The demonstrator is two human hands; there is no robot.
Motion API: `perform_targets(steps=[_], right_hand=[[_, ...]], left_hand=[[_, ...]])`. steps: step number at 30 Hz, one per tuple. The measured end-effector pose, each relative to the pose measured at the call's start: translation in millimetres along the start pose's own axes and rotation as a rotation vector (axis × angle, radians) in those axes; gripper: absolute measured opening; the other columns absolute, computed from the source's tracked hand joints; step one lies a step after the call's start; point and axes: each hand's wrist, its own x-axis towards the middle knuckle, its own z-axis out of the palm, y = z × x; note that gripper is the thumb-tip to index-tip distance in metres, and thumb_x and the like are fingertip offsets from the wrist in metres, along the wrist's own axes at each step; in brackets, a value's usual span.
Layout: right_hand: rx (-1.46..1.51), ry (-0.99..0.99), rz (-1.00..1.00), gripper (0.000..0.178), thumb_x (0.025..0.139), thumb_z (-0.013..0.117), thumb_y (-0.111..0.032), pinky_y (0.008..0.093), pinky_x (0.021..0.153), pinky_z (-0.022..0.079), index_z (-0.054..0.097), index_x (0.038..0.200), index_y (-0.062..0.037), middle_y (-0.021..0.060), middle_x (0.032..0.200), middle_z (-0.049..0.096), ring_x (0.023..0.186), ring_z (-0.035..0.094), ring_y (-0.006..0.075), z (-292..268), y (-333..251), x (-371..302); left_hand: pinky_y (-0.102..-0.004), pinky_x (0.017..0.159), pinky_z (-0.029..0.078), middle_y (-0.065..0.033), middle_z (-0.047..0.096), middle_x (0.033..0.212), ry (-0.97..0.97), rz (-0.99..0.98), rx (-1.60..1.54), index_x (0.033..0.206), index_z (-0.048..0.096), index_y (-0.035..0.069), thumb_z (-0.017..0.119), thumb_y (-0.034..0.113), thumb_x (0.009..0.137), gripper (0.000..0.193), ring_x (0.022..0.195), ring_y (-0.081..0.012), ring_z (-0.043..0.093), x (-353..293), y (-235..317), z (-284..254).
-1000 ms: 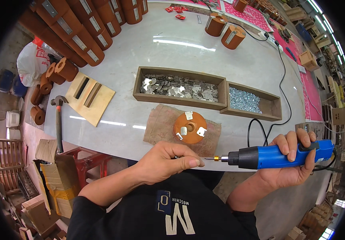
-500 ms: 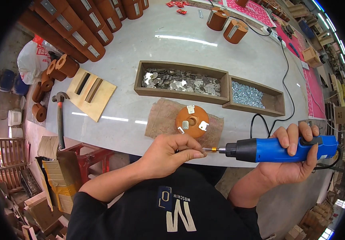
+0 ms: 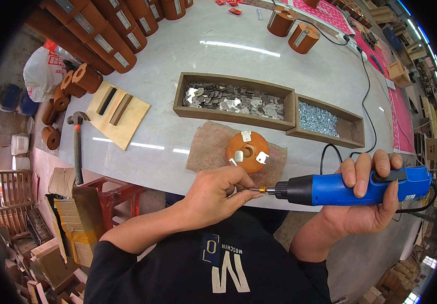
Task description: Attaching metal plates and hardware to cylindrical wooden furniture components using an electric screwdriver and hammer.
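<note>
At the far left we are seeing a cluttered floor with cardboard boxes point(image 3: 69, 213) and a white plastic bag point(image 3: 43, 68). A hammer point(image 3: 78, 142) is lying at the near left edge of the pale, glossy counter point(image 3: 218, 61), which is reflecting an overhead light. Beside it a flat plywood jig point(image 3: 117, 114) is resting, and brown cylindrical wooden blocks point(image 3: 79, 81) are crowding the counter's upper left. Toward the middle, a long wooden tray point(image 3: 233, 100) is holding small shiny metal plates, and a smaller wooden tray point(image 3: 330, 121) just to its right is holding silvery screws. In front of them, a round orange-brown wooden disc point(image 3: 247, 151) with metal plates on top is sitting on a rough brown cloth mat point(image 3: 213, 149). Our left hand point(image 3: 216, 195) is pinching together at the metal bit tip of the blue electric screwdriver point(image 3: 353, 186), just below the disc; what it is holding there is too small to tell. Our right hand point(image 3: 365, 200) is clamping around the screwdriver's smooth plastic body, which is lying level near the counter's front edge, its black cord point(image 3: 365, 96) trailing away across the counter.
</note>
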Motion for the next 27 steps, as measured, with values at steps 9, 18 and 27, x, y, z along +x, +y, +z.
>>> perform_targets(steps=[9,18,27], right_hand=[[-0.012,0.014,0.014,0.033,0.096,0.055,-0.018,0.0378,0.067,0.047,0.043,0.125,-0.0076,0.0082,0.104,0.056,0.067,0.055,0.0184,0.3,1.0,0.9],[-0.113,0.057,0.023,0.032,0.096,0.054,-0.017,0.0381,0.065,0.05,0.044,0.125,-0.0065,0.0119,0.104,0.059,0.066,0.056,0.0187,4.8,3.0,2.2],[-0.277,-0.053,-0.075,0.036,0.096,0.054,-0.018,0.0383,0.063,0.051,0.043,0.127,-0.0056,0.0137,0.103,0.06,0.065,0.058,0.0192,5.3,1.5,4.9]], left_hand=[[-0.0309,0.048,0.036,-0.0024,0.046,0.06,0.074,0.159,0.063,0.075,0.062,0.004,0.084,0.009,0.078,0.023,0.052,-0.013,0.045,1.7,-6.6,3.9],[-0.0357,0.05,0.042,-0.0067,0.055,0.067,0.107,0.37,0.31,0.076,0.061,0.006,0.084,0.009,0.072,0.024,0.058,-0.0234,0.057,10.2,-5.4,11.1],[-0.0368,0.058,0.05,-0.0081,0.067,0.081,-0.117,0.356,0.263,0.098,0.068,0.006,0.083,0.022,0.075,0.031,0.068,-0.0269,0.065,38.4,-0.1,-6.4]])
